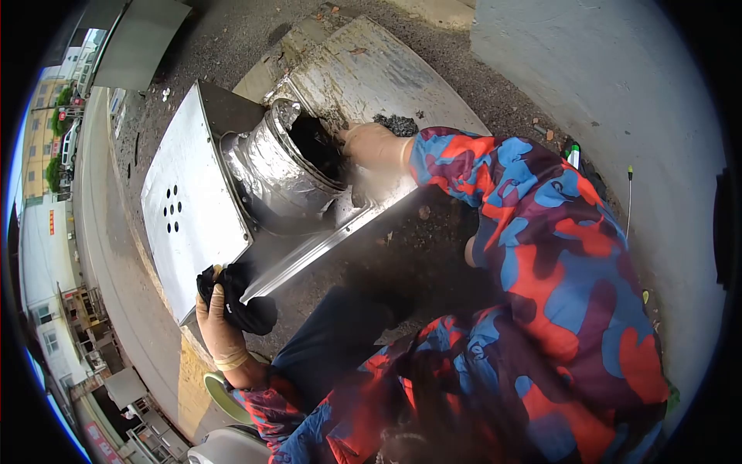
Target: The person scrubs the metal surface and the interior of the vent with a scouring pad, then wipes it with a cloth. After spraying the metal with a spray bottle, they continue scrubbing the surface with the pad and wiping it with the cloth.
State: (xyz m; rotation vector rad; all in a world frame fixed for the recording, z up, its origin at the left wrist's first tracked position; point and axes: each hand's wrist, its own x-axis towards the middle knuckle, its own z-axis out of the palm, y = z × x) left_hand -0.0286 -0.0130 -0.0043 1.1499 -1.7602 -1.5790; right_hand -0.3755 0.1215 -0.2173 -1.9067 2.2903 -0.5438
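A person in a blue, red and maroon patterned jacket (541, 255) works outdoors at a foil-wrapped duct (259, 174), both hands in thin, pale gloves. The left hand (220, 329) grips a black bundle (251, 309) beside the lower corner of a pale metal panel (182, 209), fingers closed around its near end. A small white mark shows on the bundle, too small to read.

The right hand (375, 147) reaches to the rim of the duct's dark, open mouth, its fingertips blurred and partly hidden; whether they hold anything cannot be told. The duct joins the panel, which carries a cluster of small round holes, and its mouth faces the right hand. Black debris (396, 124) lies just beyond that hand on a stained metal sheet (386, 66).

A thin rod (629, 201) with a yellowish tip stands near a grey wall (595, 85), with a green-and-white item (573, 154) on the ground close by. A pale green basin (224, 398) sits below the left hand. Across the road (116, 209), red signs mark the buildings (46, 247), their lettering too small to read.
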